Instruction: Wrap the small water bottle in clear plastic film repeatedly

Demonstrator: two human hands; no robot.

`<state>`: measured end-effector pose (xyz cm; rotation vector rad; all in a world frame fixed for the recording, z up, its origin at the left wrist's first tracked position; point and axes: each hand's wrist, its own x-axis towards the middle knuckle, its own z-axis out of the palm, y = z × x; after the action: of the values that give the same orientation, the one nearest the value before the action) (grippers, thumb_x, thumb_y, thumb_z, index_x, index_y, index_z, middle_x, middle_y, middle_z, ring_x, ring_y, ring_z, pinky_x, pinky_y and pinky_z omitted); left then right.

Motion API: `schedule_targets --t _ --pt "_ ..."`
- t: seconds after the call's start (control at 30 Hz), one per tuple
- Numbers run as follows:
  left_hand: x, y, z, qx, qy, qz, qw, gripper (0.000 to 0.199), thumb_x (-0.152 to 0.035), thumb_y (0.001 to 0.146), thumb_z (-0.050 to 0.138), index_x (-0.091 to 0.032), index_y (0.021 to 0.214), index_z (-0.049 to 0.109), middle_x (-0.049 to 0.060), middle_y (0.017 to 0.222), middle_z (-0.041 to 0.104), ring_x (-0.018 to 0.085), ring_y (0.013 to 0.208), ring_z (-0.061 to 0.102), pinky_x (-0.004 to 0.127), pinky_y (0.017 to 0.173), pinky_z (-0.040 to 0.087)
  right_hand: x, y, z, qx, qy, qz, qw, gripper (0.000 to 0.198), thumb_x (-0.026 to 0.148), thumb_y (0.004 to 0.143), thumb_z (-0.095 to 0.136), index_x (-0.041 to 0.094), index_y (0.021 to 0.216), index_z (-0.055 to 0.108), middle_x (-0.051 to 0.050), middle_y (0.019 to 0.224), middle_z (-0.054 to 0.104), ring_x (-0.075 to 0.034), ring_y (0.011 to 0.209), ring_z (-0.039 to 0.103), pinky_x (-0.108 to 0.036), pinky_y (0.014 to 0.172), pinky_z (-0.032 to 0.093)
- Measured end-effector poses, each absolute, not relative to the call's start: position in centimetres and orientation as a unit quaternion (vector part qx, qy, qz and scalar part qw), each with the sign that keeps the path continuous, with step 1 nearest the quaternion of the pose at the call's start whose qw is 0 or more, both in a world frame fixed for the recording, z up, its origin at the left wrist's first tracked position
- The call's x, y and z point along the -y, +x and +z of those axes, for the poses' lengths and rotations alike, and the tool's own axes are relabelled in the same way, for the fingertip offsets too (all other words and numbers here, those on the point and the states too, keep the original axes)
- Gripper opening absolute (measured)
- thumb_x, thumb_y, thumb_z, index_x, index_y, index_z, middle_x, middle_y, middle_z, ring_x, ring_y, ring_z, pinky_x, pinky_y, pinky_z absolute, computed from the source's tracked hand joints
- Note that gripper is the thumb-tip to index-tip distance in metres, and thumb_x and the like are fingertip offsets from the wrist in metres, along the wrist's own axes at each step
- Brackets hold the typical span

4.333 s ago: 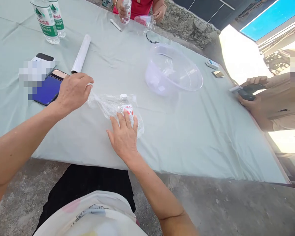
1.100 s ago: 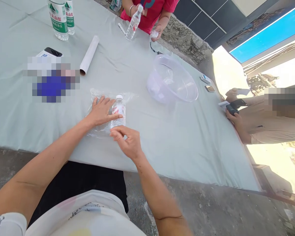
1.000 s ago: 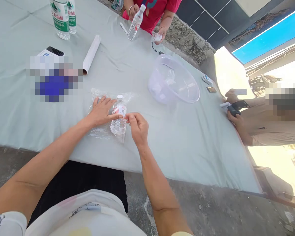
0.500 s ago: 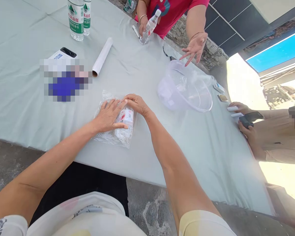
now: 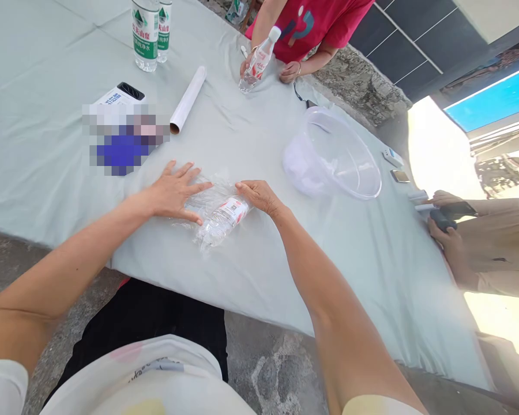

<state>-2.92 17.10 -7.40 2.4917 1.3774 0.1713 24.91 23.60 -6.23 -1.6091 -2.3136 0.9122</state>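
Note:
On the cloth in front of me a clear plastic bottle (image 5: pixel 230 214) with a red and white label lies on its side. Crinkled clear plastic film (image 5: pixel 210 187) spreads under and around it. My right hand (image 5: pixel 260 197) has its fingers closed round the bottle's upper end, whose cap is hidden. Flat over the film's left part rests my left hand (image 5: pixel 173 193), fingers spread wide, its thumb near the bottle's base.
A white roll (image 5: pixel 189 101) lies ahead, left of a clear plastic basin (image 5: pixel 354 150). Two water bottles (image 5: pixel 145 37) stand at the far left. Across the table (image 5: pixel 328 253), a person in a red shirt (image 5: pixel 311 29) holds another bottle (image 5: pixel 259 60). Someone at right holds a dark device (image 5: pixel 443 219).
The bottle has turned, its upper end swinging right with my right hand. My left hand has shifted left and spread its fingers. The person opposite has lowered an outstretched hand to the table.

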Motion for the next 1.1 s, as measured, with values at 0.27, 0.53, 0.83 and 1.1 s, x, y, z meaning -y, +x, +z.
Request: schedule_targets --t 0.27,0.53,0.83,1.1 --pt "-10.3 0.4 -3.6 -0.528 0.825 0.193 0.057 0.043 -0.023 0.099 0.042 -0.013 0.140 0.054 0.019 0.142 0.057 0.033 0.138 0.050 0.050 0.111 0.041 -23.2 24.4 -5.7 0.784 -0.542 0.294 0.072 0.043 0.052 0.090 0.039 0.022 0.061 0.040 0.003 0.061 0.032 -0.012 0.061 0.029 -0.028 0.060 0.025" --pt "-6.4 5.8 -7.1 -0.522 0.826 0.159 0.138 0.050 -0.013 0.093 0.049 -0.021 0.142 0.049 0.015 0.151 0.052 0.031 0.121 0.062 0.041 0.079 0.059 -23.6 27.1 -4.5 0.773 -0.605 0.182 -0.062 0.051 0.058 0.094 0.039 0.023 0.057 0.032 0.000 0.060 0.043 -0.015 0.060 0.037 -0.031 0.062 0.028" --pt "-7.5 2.4 -5.7 -0.564 0.760 0.185 0.264 0.050 -0.033 0.094 0.047 -0.026 0.144 0.047 0.008 0.137 0.064 0.027 0.109 0.067 0.042 0.088 0.053 -22.6 26.4 -3.6 0.773 -0.515 0.306 0.211 0.044 0.054 0.097 0.040 0.022 0.087 0.069 -0.005 0.096 0.073 -0.019 0.095 0.064 -0.033 0.091 0.046" --pt "-8.9 0.2 -6.3 -0.675 0.702 0.158 0.165 0.054 -0.047 0.097 0.037 -0.018 0.132 0.065 0.019 0.121 0.064 0.036 0.109 0.058 0.050 0.092 0.047 -23.3 27.2 -5.8 0.763 -0.515 0.308 0.242 0.053 0.065 0.094 0.042 0.021 0.098 0.072 -0.007 0.108 0.073 -0.023 0.103 0.066 -0.038 0.094 0.049"
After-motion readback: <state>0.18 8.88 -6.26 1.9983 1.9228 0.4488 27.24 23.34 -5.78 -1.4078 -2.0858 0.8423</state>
